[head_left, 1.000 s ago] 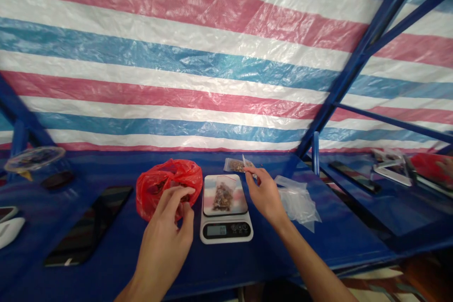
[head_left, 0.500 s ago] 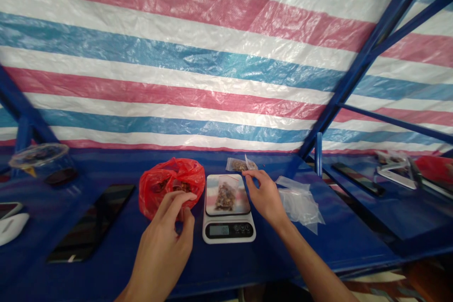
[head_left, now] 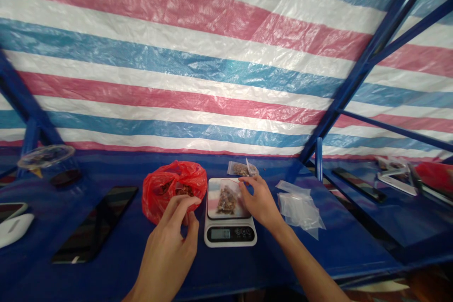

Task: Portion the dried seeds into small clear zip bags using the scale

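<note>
Now, right hand (head_left: 261, 203): newly at your lower-centre sachet (head_left: 227, 199), likely weighed; pinch unclear
Left hand (head_left: 169, 241): spread near red bag (head_left: 153, 200)

Bare left hand (head_left: 169, 245), with long, slim fingers (head_left: 179, 210) and smooth back. Bare right hand (head_left: 261, 203), similarly slender, narrowing to thin wrist (head_left: 282, 229). Slim right forearm (head_left: 307, 260), uncovered down to lower edge of view. Left forearm (head_left: 147, 288) mostly cut off, bare over short visible stretch.
</note>
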`<state>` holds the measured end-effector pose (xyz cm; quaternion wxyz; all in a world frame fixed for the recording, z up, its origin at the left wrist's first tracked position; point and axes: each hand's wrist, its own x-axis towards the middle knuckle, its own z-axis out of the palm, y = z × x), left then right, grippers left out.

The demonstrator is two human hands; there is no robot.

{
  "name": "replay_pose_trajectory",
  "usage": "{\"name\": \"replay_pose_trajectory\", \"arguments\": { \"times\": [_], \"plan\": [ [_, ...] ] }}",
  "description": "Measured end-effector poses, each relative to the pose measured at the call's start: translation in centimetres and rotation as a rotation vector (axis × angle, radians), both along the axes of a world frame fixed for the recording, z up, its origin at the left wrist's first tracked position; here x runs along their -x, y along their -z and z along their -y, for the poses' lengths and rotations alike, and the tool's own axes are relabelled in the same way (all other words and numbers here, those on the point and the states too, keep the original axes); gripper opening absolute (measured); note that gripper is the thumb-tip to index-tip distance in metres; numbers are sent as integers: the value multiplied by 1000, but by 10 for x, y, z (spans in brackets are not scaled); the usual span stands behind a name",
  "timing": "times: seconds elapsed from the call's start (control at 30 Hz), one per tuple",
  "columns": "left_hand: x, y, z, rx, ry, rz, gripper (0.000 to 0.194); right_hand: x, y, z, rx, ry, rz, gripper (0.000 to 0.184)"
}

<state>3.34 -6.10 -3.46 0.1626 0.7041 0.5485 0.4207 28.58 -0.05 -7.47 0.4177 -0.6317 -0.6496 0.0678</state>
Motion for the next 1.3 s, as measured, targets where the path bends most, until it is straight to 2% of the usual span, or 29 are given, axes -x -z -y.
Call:
{"name": "replay_pose_trajectory", "arguments": {
  "times": [0.1,0.17,0.23,0.33,0.4,0.47,0.6,0.77,0.97,1.3],
  "plan": [
    [-6,4,-5,-17,57,74,25,4,1,-2,-16,8,-18,22],
    [-14,6,-12,4,83,161,24,8,-6,-2,-8,-23,-80,17],
    [-28,7,-22,55,86,280,31,12,-17,1,25,-116,-207,15],
    [-52,6,-36,176,99,503,53,19,-37,10,71,-317,-421,18],
    [-65,2,-44,289,224,625,55,23,-46,15,65,-387,-517,22],
    [-73,-3,-46,310,298,678,47,25,-48,19,41,-378,-608,27],
    [-72,-8,-44,218,248,644,36,26,-47,22,75,-373,-743,36],
    [-64,-6,-41,197,254,607,35,31,-50,27,184,-506,-813,33],
    [-63,-4,-40,225,270,646,33,40,-50,30,203,-464,-771,33],
    [-58,-2,-35,197,252,660,31,44,-54,35,107,-390,-628,32]
  ]
}}
